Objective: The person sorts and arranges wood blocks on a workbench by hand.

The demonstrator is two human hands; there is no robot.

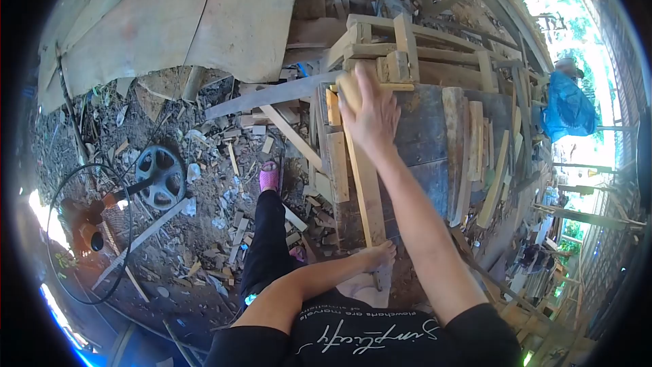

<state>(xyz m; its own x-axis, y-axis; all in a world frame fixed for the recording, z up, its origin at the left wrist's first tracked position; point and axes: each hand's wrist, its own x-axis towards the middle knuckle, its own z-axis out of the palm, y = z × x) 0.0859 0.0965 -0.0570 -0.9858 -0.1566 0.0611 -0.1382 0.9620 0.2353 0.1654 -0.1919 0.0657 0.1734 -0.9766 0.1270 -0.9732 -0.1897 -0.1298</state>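
Note:
A long pale wooden plank [365,194] lies lengthwise on a dark, worn workbench [424,163]. At its near end, my left hand [375,257] is closed over the wood. My right hand [372,117] is stretched out over the far part of the plank, closed on a short tan wooden block [350,92] that shows at the left of its fingers. A thin yellowish strip [396,87] lies just beyond that hand. The underside of the block and the right thumb are hidden.
Stacked timber [407,51] stands at the bench's far end, with upright boards [455,143] along the right. Offcuts litter the ground on the left, near a black spoked wheel [161,177]. Someone's foot in a pink sandal [269,175] is beside the bench. A blue bag [569,110] hangs far right.

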